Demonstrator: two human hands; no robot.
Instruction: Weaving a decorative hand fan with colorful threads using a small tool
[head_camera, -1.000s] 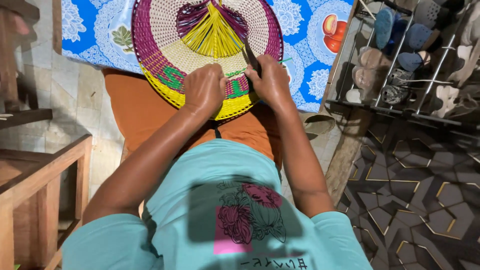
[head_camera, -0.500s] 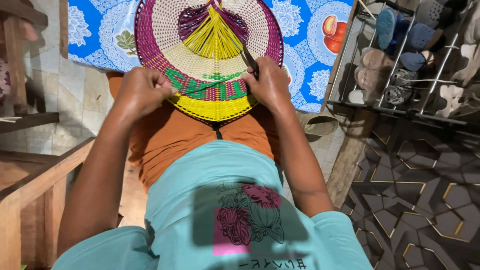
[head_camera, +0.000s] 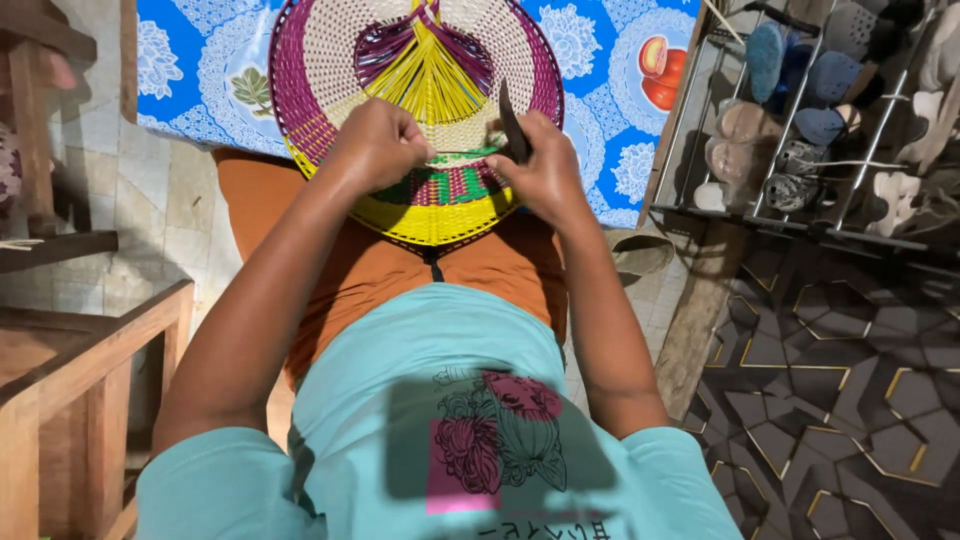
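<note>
The left hand (head_camera: 375, 145) is closed in a loose fist, its fingertips pinched on a thin green strand (head_camera: 462, 153) at the face of a round woven fan (head_camera: 420, 110). The right hand (head_camera: 545, 165) is closed around a dark pointed tool (head_camera: 512, 125), whose tip is pressed into the weave just beside the strand. The fan is propped on the lap, over orange trousers (head_camera: 300, 225), with its far edge leaning against a table.

The weaving appears largely finished: a cream field is ringed with magenta, yellow ribs are gathered at the centre, and the yellow lower band is complete. Green blocks are worked into the band between the hands; how much of that pattern remains cannot be judged, since the hands cover part of it.

The table is covered with a blue floral tablecloth (head_camera: 610, 60). A wooden frame (head_camera: 90, 370) is seen to the left on a pale tiled floor. A metal shoe rack (head_camera: 820, 110) filled with sandals is seen to the right, above dark geometric flooring (head_camera: 850, 380).
</note>
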